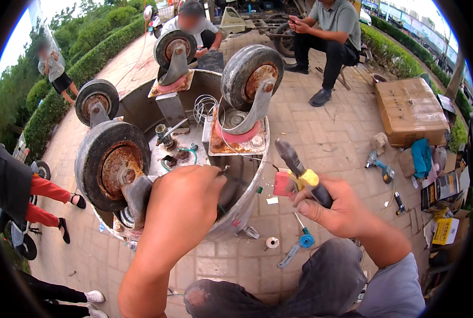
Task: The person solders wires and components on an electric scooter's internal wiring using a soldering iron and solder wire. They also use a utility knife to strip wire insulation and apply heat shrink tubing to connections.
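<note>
Outdoor makeshift workshop: brick paving (316, 127), hedge (90, 61), cordless drill (374, 161).

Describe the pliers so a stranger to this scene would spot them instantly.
Find the large round grey metal tub carrying rusty-hubbed black caster wheels. Just right of its rim, the person's bare right hand holds dark metal pliers with yellow-and-black grips. Their yellow patch and dark head set them apart from the red flat-faced piece beside them.
</note>
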### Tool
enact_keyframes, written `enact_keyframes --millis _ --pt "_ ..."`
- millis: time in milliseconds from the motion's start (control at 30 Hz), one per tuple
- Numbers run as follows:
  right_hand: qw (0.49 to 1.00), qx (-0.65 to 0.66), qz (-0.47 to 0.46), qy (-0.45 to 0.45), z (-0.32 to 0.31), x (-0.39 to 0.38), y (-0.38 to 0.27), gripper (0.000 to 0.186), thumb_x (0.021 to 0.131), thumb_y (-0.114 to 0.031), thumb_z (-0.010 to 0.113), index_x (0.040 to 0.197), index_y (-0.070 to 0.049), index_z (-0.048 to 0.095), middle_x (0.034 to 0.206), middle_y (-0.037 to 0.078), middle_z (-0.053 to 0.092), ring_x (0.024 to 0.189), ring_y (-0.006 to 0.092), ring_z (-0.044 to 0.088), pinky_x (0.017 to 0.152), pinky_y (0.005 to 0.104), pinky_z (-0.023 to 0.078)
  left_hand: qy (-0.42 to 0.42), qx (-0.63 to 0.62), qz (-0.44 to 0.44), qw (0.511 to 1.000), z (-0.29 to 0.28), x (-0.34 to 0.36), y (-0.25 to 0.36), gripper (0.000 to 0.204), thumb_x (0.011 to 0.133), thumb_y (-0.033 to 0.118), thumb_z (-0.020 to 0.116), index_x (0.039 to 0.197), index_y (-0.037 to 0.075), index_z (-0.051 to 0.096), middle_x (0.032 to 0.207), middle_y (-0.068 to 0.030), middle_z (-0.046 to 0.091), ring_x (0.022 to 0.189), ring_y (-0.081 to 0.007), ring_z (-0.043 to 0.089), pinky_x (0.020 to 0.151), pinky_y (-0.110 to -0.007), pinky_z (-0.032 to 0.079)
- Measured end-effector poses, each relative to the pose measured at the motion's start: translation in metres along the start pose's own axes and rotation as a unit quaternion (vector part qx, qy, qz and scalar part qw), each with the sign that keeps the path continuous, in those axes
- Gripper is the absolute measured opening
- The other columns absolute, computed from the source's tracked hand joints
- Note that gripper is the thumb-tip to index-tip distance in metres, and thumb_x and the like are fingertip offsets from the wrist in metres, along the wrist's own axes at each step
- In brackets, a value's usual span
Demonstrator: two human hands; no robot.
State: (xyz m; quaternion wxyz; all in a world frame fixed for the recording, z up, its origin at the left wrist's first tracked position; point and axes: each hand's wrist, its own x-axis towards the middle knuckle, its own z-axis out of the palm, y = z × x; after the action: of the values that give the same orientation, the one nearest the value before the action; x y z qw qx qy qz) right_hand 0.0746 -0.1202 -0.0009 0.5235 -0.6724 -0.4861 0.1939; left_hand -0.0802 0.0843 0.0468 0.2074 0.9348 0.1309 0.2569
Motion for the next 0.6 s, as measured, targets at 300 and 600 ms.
enact_keyframes --millis 300,600 --pt "0.741 -0.594 -0.301 0.088 -0.033 0.051 -0.015 0.023 0.076 -0.013 0.059 0.096 -0.003 0.066 0.124 0.011 0.053 0.117 0.028 0.049 0.1 0.0552 0.032 -0.019 0.018 0.021 0.999 0.004 0.001 -0.002 0.013 0.085 0.005 0.063 0.093 -0.004 0.064 0.078 -0.0182 0.059 0.075 -0.0359 0.057 0.066 -0.041 0.044" --pt "0.73 -0.6 -0.317 0.085 -0.028 0.069 -0.006 0.015 0.074 -0.015 0.06 0.083 -0.004 0.066 0.125 0.01 0.052 0.12 0.0269 0.047 0.105 0.0565 0.029 -0.024 0.012 0.023 0.999 0.006 0.003 -0.007 0.011 0.082 0.003 0.063 0.091 -0.003 0.064 0.076 -0.0185 0.059 0.074 -0.0378 0.057 0.066 -0.044 0.045"
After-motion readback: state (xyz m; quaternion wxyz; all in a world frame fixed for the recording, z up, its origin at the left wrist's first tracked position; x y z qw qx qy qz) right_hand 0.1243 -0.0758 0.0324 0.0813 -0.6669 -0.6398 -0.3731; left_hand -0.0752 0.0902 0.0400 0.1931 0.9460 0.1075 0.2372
